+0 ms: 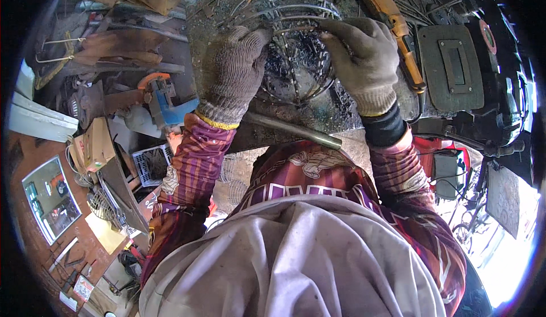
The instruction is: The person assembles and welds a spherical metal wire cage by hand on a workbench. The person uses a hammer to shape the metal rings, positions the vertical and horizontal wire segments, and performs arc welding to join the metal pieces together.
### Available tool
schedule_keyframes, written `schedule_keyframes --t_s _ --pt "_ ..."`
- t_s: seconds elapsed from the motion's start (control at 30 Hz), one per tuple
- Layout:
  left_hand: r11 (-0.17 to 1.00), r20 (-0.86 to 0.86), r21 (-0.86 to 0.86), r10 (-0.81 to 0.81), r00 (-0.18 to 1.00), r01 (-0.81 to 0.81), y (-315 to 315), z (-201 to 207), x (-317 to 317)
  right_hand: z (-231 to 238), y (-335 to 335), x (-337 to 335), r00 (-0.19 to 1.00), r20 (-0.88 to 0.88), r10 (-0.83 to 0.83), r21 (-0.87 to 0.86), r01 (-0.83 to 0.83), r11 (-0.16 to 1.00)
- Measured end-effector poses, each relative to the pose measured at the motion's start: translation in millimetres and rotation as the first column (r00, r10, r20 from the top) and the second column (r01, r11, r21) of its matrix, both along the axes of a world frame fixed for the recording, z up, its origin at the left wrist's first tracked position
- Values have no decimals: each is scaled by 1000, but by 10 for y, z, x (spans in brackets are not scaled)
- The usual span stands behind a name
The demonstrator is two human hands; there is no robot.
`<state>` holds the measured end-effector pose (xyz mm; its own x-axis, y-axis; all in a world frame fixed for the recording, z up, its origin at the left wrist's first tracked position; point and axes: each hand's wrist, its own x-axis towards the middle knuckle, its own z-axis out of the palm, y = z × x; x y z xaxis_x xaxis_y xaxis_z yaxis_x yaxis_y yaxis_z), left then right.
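Wire frame [298, 29]: held between both hands, above the dark surface [318, 113] in front of the person; thin curved rods, pale and metallic on the far side, darker and patchy in the loop nearer the body.
Left hand [236, 66]: fingers curled closed at the frame's left side, their tips partly hidden from me; ribbed grey-brown knit glove, yellow cuff edge.
Right hand [364, 58]: thumb and forefinger nearly together, pinching the frame's right side; smoother, dirtier glove.
Good handling: I'd keep both grips level and pull evenly, since thin rods probably bend under a one-sided twist.
Metal tube [296, 130]: round, dull, slanting along the surface's near edge.
Surface finish: blackened, gritty, flecked.
Right side: long orange-yellow tool [392, 18], scuffed; flat dark panel [472, 89] with rounded corners and framed window.
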<state>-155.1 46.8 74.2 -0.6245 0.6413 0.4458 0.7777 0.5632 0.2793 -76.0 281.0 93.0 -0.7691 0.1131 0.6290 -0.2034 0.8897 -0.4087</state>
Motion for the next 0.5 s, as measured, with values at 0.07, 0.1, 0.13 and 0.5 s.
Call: schedule_keyframes --t_s 0.07,0.1,0.13,0.5 --pt "1000 48 8 8 999 -8 0 4 -13 79 -90 -39 999 42 -8 57 6 998" --pt "1000 98 15 13 995 -14 -1 8 -17 106 -120 -54 996 85 -21 113 11 994" --pt "1000 100 18 12 995 -13 9 8 -14 116 -137 -55 990 137 -29 121 12 993" --pt "1000 66 16 24 998 -25 -8 -8 -22 41 -199 -156 984 167 -60 198 27 980"
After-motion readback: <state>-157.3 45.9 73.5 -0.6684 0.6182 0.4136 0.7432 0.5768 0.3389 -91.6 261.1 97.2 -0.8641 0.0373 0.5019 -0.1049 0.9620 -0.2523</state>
